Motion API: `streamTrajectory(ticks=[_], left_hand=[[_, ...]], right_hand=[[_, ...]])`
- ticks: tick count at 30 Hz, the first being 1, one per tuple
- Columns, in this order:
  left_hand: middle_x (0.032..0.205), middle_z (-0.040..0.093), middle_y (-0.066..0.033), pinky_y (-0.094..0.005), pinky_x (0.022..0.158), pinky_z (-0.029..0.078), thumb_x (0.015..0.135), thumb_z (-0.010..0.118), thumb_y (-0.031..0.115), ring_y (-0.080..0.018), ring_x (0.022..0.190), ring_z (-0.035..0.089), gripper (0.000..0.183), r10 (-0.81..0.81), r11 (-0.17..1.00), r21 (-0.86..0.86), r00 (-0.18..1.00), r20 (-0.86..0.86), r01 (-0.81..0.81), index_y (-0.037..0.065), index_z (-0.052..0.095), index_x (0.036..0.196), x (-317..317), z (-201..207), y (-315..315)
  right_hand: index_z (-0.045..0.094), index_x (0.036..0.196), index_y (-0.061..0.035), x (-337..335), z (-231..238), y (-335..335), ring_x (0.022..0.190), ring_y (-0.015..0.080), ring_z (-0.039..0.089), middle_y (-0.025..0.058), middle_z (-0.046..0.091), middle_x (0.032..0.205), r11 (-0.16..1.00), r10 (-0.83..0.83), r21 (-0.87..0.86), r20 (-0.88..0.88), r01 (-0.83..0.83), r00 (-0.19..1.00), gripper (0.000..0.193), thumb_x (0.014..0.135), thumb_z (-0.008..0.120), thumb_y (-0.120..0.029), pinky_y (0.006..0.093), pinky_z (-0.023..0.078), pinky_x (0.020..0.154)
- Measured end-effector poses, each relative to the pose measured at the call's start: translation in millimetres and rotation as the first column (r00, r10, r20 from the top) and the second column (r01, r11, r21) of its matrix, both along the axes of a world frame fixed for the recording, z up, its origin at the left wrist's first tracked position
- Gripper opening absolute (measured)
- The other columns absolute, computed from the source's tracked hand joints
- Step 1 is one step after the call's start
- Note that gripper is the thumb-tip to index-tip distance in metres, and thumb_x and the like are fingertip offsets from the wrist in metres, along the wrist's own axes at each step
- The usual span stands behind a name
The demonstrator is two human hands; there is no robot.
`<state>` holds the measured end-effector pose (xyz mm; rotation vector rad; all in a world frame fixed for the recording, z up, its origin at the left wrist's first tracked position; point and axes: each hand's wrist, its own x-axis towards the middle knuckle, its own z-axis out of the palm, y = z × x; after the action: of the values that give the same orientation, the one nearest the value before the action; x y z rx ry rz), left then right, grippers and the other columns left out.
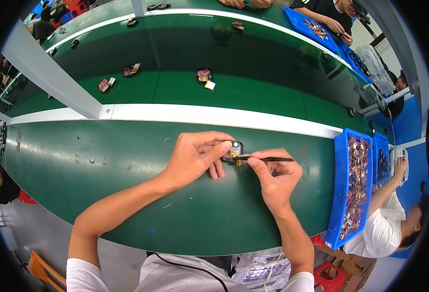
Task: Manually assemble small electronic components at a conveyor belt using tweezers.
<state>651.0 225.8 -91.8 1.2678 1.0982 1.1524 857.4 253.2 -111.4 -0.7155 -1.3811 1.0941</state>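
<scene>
My left hand (198,153) is closed on a small black device casing (240,145), its thumb pressed on the near-left part. Inside the open casing I see reddish wiring and a yellowish part; the fingers and thumb hide the rest. My right hand (278,176) pinches slim black tweezers (272,159) between thumb and fingers. Their tip reaches the casing's lower part, though exactly what it touches is too small to make out. Both hands are just above the green worktop (185,214), near its middle.
Right of my hands stands a blue tray (338,194) full of small wired parts. A white rail (200,115) separates the worktop from a green conveyor belt (166,90) carrying several similar casings (204,75). A white post (54,68) rises at left. Co-workers sit right and across.
</scene>
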Motion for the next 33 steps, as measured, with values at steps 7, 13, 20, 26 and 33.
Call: streamTrajectory(ticks=[7, 13, 20, 26, 33], left_hand=[[0.089, 0.071, -0.0134, -0.0261, 0.050, 0.055, 0.103, 0.061, 0.012, -0.0170, 0.062, 0.071, 0.028, 0.008, 1.000, 0.000, 0.999, 0.054, -0.008, -0.010, 0.066, 0.120, 6, 1, 3], [0.098, 0.072, -0.0162, -0.0271, 0.049, 0.058, 0.103, 0.059, 0.010, -0.0198, 0.065, 0.072, 0.028, -0.017, 1.000, -0.009, 0.999, 0.031, 0.017, -0.010, 0.064, 0.122, 11, 1, 5], [0.098, 0.071, -0.0165, -0.0273, 0.048, 0.058, 0.104, 0.058, 0.009, -0.0205, 0.066, 0.073, 0.026, -0.021, 1.000, 0.017, 0.997, 0.072, 0.020, -0.009, 0.065, 0.121, 18, 3, 9], [0.097, 0.072, -0.0167, -0.0267, 0.048, 0.058, 0.104, 0.058, 0.008, -0.0202, 0.064, 0.072, 0.026, -0.021, 1.000, 0.014, 0.998, 0.064, 0.020, -0.010, 0.065, 0.121, 25, 1, 11], [0.096, 0.072, -0.0172, -0.0261, 0.048, 0.058, 0.103, 0.058, 0.007, -0.0193, 0.064, 0.072, 0.025, 0.002, 0.999, 0.032, 0.996, 0.092, -0.005, -0.010, 0.065, 0.120, 30, -1, 15]], right_hand=[[0.076, 0.085, -0.0002, 3, -2, 4, 0.049, 0.0005, 0.044, 0.0043, 0.076, 0.081, 0.969, -0.085, 0.237, 0.080, 0.064, 0.993, 0.008, 0.081, 0.083, 0.002, 0.0184, 0.029, 0.044], [0.077, 0.086, -0.0005, 14, -2, 8, 0.049, 0.0003, 0.044, 0.0032, 0.075, 0.078, 0.983, -0.067, 0.180, 0.116, 0.045, 0.991, 0.009, 0.080, 0.084, 0.001, 0.0189, 0.029, 0.044], [0.077, 0.085, -0.0004, 17, 3, 10, 0.047, 0.0001, 0.042, 0.0020, 0.074, 0.076, 0.975, -0.071, 0.215, 0.107, 0.047, 0.992, 0.009, 0.080, 0.084, 0.000, 0.0196, 0.024, 0.043], [0.077, 0.086, -0.0003, 27, 1, 12, 0.047, 0.0001, 0.043, 0.0023, 0.075, 0.078, 0.994, -0.047, 0.103, 0.130, 0.033, 0.990, 0.010, 0.079, 0.084, 0.000, 0.0197, 0.026, 0.043], [0.076, 0.086, 0.0001, 31, 5, 16, 0.048, 0.0006, 0.045, 0.0033, 0.075, 0.080, 0.977, -0.087, 0.206, 0.134, 0.059, 0.987, 0.012, 0.078, 0.085, 0.002, 0.0197, 0.029, 0.045]])
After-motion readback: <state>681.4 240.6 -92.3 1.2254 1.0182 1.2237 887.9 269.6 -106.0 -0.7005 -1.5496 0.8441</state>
